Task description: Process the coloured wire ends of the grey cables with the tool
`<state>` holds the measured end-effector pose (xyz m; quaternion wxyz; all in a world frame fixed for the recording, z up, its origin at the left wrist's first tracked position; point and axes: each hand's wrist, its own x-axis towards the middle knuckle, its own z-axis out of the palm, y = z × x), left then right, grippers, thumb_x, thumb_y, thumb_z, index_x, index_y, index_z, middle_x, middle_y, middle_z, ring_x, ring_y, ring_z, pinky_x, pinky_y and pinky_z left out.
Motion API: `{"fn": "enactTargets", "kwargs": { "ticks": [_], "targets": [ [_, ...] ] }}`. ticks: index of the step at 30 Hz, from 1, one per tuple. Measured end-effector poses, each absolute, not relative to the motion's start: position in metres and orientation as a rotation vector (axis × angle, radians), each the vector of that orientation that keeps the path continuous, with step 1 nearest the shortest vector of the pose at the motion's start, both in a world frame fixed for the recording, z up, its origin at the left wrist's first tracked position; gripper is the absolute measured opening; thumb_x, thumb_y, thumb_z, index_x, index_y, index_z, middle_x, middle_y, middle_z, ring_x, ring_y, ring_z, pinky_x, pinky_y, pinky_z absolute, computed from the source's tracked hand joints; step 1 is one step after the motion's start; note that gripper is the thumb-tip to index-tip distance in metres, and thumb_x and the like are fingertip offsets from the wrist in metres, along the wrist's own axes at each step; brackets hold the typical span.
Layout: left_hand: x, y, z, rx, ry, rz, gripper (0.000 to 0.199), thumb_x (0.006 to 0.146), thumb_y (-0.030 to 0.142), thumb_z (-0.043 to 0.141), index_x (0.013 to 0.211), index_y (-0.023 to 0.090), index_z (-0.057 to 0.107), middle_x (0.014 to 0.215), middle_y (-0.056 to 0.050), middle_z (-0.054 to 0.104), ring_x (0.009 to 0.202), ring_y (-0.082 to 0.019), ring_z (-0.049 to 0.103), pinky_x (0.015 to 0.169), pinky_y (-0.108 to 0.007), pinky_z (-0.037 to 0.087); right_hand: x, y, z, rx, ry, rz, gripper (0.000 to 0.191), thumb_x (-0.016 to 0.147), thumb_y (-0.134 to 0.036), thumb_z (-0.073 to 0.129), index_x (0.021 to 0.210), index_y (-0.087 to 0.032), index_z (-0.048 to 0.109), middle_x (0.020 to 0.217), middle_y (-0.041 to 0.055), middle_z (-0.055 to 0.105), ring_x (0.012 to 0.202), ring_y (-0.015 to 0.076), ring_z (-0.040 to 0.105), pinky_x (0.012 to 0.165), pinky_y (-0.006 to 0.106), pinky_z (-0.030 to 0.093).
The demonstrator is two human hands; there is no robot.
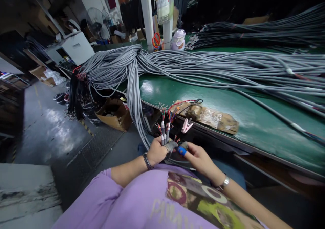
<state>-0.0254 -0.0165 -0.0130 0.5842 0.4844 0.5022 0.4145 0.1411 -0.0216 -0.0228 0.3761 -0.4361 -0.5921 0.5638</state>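
My left hand point(158, 151) is closed around several grey cables point(168, 131) held upright in a bunch. White bands circle their tops, and thin coloured wires point(164, 114) fan out above. My right hand point(194, 153) is close beside it, thumb and fingers pinched together, with blue tape on one finger. Grey coverings show on fingers of both hands. Short coloured wires point(177, 140) stick up between the hands, but the right fingertips hide what they pinch. A pink clip point(187, 125) is at the bench edge just above my right hand.
Long grey cables point(203, 65) run across the green bench point(162, 90) and drape over its left edge. A taped cardboard piece point(215, 118) lies along the front edge. Behind stand a white post point(146, 16) and a lilac container point(178, 39). A cardboard box point(114, 115) sits below left.
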Motion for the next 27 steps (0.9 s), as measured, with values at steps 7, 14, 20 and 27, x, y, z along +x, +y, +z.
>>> {"fn": "enactTargets", "kwargs": {
  "ticks": [7, 14, 20, 27],
  "targets": [
    [-0.025, -0.018, -0.012, 1.129, 1.091, 0.834, 0.044, 0.067, 0.054, 0.074, 0.075, 0.012, 0.065, 0.059, -0.002, 0.061, 0.049, -0.010, 0.055, 0.049, -0.022, 0.043, 0.140, -0.016, -0.018, -1.111, -1.356, 1.406, 0.028, 0.071, -0.047, 0.073, 0.080, -0.022, 0.064, 0.072, 0.0018, 0.065, 0.068, 0.0187, 0.058, 0.065, 0.031, 0.049],
    [-0.022, -0.020, -0.002, 1.094, 0.999, 0.743, 0.049, 0.053, 0.052, 0.083, 0.072, 0.012, 0.061, 0.060, -0.002, 0.062, 0.052, -0.011, 0.056, 0.054, -0.024, 0.045, 0.136, -0.016, -0.011, -1.098, -1.098, 1.617, 0.033, 0.070, -0.052, 0.072, 0.070, -0.021, 0.059, 0.057, -0.0010, 0.059, 0.050, 0.0141, 0.052, 0.051, 0.028, 0.045],
    [-0.023, -0.020, 0.000, 1.271, 1.071, 0.771, 0.047, 0.067, 0.058, 0.072, 0.059, 0.013, 0.062, 0.053, -0.002, 0.057, 0.051, -0.009, 0.046, 0.055, -0.023, 0.039, 0.137, -0.015, -0.008, -1.132, -1.197, 1.462, 0.033, 0.069, -0.051, 0.073, 0.069, -0.021, 0.061, 0.063, -0.0005, 0.060, 0.058, 0.0142, 0.051, 0.058, 0.028, 0.045],
    [-0.023, -0.018, -0.011, 1.018, 1.077, 0.906, 0.051, 0.070, 0.062, 0.067, 0.059, 0.012, 0.061, 0.056, -0.004, 0.061, 0.049, -0.011, 0.054, 0.052, -0.024, 0.044, 0.137, -0.021, -0.010, -1.198, -1.098, 1.449, 0.033, 0.071, -0.051, 0.071, 0.069, -0.020, 0.060, 0.057, -0.0024, 0.054, 0.053, 0.0123, 0.043, 0.051, 0.026, 0.037]
  ]
}}
